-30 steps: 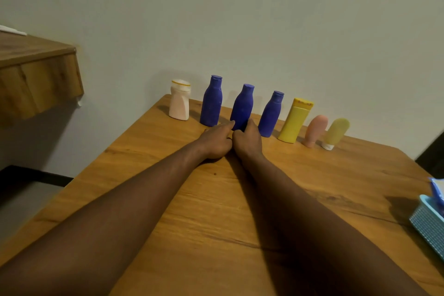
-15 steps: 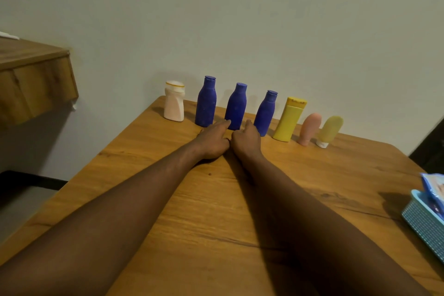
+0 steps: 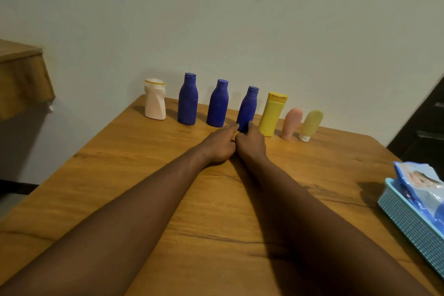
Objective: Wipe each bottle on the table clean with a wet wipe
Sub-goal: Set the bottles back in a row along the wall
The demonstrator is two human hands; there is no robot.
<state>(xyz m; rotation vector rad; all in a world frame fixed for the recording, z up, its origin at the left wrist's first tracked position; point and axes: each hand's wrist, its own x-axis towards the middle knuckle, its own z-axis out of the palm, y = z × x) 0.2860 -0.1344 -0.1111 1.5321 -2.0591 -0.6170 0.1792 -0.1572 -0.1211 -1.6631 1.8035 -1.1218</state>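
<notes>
A: Fingers (image 3: 234,128) of left hand (image 3: 219,145) and right hand (image 3: 251,145)?
B: Loosely curled, empty, centre frame, beside third blue bottle (image 3: 247,109). Best fetch a wipe from the blue pack (image 3: 418,182), right edge, first.

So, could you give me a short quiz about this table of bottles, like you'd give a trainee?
1. How many dark blue plastic bottles stand on the wooden table?
2. True or false: the pale, white-capped plastic bottle stands at the row's left end.
3. The blue wipe packet sits in: A the light blue plastic basket; B the wooden shelf; C a hand.
Key: 1 three; 2 true; 3 A.
</notes>
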